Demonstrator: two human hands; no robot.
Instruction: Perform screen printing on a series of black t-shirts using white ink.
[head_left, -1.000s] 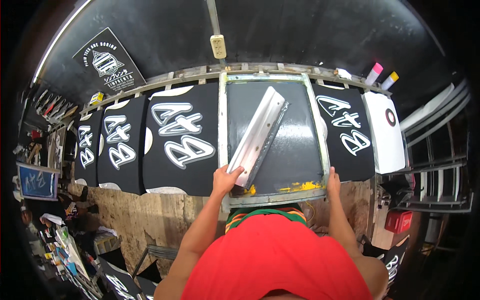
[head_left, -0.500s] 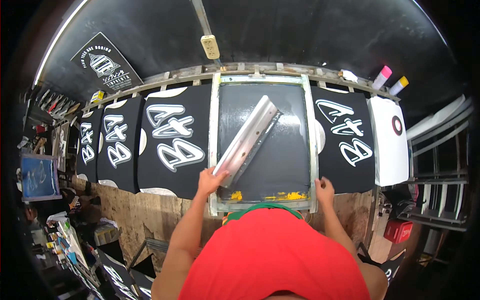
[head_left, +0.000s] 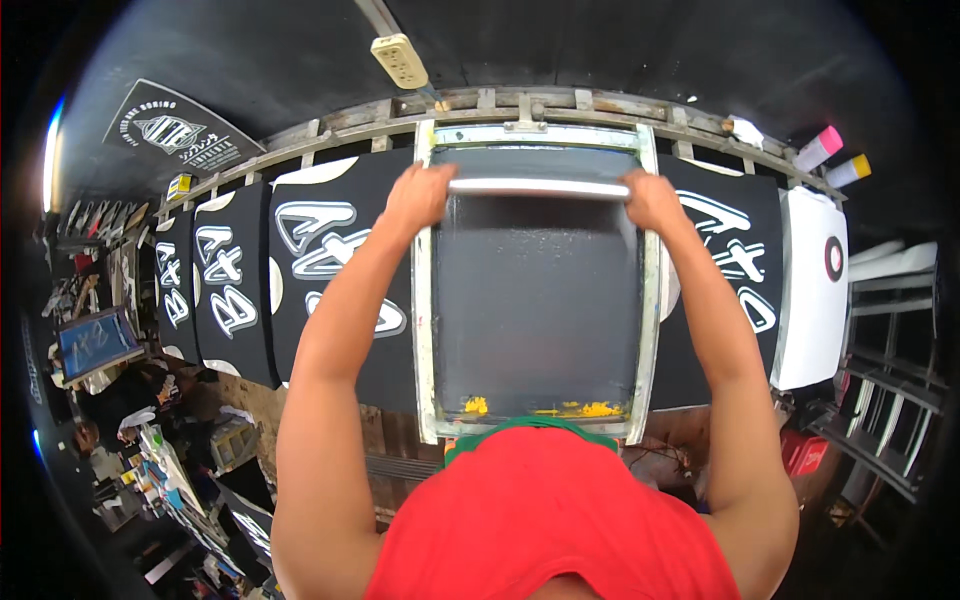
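Observation:
A long metal-backed squeegee [head_left: 540, 187] lies crosswise over the far part of a screen printing frame [head_left: 424, 330]. My left hand [head_left: 420, 193] is closed around its left end, and my right hand [head_left: 655, 200] grips the right end. Both arms reach forward over the frame. Dark mesh [head_left: 540, 310] fills the frame, with wet-looking specks just below the squeegee. Yellow patches [head_left: 590, 409] mark the near edge of the mesh. Whatever lies under the screen is hidden.
Black printed shirts lie on boards left [head_left: 228, 290] and right [head_left: 735, 240] of the frame. A white shirt [head_left: 812, 300] is farther right. Behind runs a wooden rail [head_left: 360, 128] with pink [head_left: 820, 147] and yellow-capped [head_left: 850, 171] cans near it. A red crate [head_left: 803, 452] stands low at right.
The squeegee has gone from slanting in my left hand to lying level at the frame's far end. My right hand has left the frame's near right corner and taken the squeegee's other end.

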